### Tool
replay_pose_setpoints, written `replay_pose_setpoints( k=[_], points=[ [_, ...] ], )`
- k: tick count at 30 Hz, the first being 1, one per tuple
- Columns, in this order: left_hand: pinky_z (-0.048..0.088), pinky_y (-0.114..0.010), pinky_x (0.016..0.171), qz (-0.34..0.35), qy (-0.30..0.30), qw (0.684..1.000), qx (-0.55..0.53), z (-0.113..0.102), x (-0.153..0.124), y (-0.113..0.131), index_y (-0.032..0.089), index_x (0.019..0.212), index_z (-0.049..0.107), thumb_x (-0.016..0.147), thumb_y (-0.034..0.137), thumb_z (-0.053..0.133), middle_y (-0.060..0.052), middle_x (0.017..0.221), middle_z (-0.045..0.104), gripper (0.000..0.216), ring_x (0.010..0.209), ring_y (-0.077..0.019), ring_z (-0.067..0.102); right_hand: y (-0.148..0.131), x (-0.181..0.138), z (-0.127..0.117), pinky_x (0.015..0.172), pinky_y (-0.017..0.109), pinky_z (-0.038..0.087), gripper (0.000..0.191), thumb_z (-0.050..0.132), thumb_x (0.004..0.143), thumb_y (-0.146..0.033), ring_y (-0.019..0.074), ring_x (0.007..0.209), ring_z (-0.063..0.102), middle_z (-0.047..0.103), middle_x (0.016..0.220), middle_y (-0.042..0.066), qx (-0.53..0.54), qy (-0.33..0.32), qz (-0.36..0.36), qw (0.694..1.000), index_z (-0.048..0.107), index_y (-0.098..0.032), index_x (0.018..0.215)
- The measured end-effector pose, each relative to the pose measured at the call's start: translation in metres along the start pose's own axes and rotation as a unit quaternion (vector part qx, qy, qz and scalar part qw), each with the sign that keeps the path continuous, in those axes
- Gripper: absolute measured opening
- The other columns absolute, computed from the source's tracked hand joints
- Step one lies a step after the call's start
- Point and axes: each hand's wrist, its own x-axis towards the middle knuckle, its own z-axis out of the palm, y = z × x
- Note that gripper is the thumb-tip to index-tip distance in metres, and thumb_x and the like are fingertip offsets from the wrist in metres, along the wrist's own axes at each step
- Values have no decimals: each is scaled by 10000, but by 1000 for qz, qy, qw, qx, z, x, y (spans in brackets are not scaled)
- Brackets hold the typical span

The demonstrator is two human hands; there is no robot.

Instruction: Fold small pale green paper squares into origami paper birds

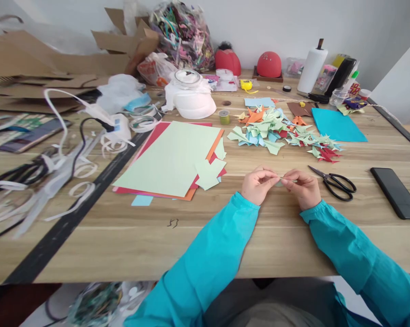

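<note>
A: How many hands are at work, and what do they grip?

B: Two bare hands, the left hand (257, 185) and right hand (304, 187), pinch one small pale-green paper piece (279, 183) between fingertips, right of centre in the frame.

A: And nearby?

B: One pair of scissors (337, 185) and one dark phone (397, 193) lie at right; one stack of coloured sheets (167, 156) sits left of centre.

A: The folded paper?

B: One heap (268, 125), upper right of centre, its overlapping pieces too many to count. Two red domes (269, 65) stand along the top.
</note>
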Motion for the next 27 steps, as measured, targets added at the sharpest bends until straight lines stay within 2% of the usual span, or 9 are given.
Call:
replay_pose_setpoints(
  k=[7, 12, 17, 21, 24, 27],
  points=[
    [439, -241, 613, -26, 41, 999, -5, 0, 0, 1, 142, 649, 665, 603, 221, 687, -36, 754, 572, 94, 687, -116, 542, 6, 1, -3, 407, 206, 411, 65, 691, 665, -214, 81, 510, 508, 625, 693, 4, 19, 73, 28, 997, 693, -216, 730],
    [416, -239, 584, -4, 28, 999, 26, 1, -1, -2, 158, 682, 681, 608, 245, 695, -35, 766, 576, 115, 663, -107, 525, 4, 2, -1, 403, 205, 420, 45, 699, 654, -226, 92, 541, 524, 621, 687, 7, 30, 55, 38, 997, 693, -216, 698],
    [417, -248, 580, 22, 22, 999, 22, -1, 0, 0, 166, 619, 676, 607, 261, 701, -23, 671, 566, 99, 634, -109, 523, 1, 2, -1, 395, 223, 413, 79, 701, 646, -271, 100, 538, 505, 607, 675, 15, 5, 39, 35, 999, 676, -199, 629],
    [416, -253, 580, 2, 29, 1000, 4, -1, 1, 1, 163, 596, 674, 592, 254, 712, -12, 613, 564, 99, 607, -104, 512, 1, 2, -1, 399, 221, 406, 105, 708, 639, -284, 91, 513, 492, 611, 677, 11, 4, 51, 44, 998, 682, -197, 693],
    [430, -259, 611, -42, 42, 997, -38, 0, 2, -1, 162, 609, 675, 584, 265, 717, -12, 639, 596, 114, 631, -109, 533, 4, 2, 0, 477, 228, 447, 225, 741, 597, -258, 104, 572, 530, 619, 679, -1, 7, 30, 67, 997, 674, -207, 806],
    [451, -266, 665, -68, 53, 992, -91, 1, 3, -5, 165, 620, 671, 568, 275, 725, -7, 666, 630, 133, 663, -114, 561, 6, 1, 1, 636, 274, 484, 208, 750, 584, -247, 132, 686, 571, 631, 712, 3, -10, -29, 75, 997, 659, -191, 762]
  ],
)
